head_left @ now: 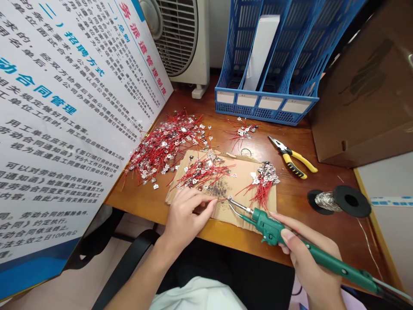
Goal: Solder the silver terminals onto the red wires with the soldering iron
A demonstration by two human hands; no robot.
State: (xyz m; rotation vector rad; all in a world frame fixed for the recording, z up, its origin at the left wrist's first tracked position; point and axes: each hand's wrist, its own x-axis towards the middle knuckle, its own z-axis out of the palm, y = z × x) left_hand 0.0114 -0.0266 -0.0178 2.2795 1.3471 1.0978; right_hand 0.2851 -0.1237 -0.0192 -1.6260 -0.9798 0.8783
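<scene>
My right hand is wrapped round a green soldering gun, its metal tip pointing left over the scorched cardboard. Thumb and forefinger of my left hand pinch a short red wire, whose far end lies at the soldering tip. Whether the two touch I cannot tell. Behind my left hand, a bunch of red wires with small metal tabs lies on the cardboard. A second bunch of tabbed wires rests on its right side.
A large heap of tabbed red wires and a smaller one lie on the table. Pliers and a solder spool are on the right. Behind stand a blue file rack and a fan; a printed board borders the left.
</scene>
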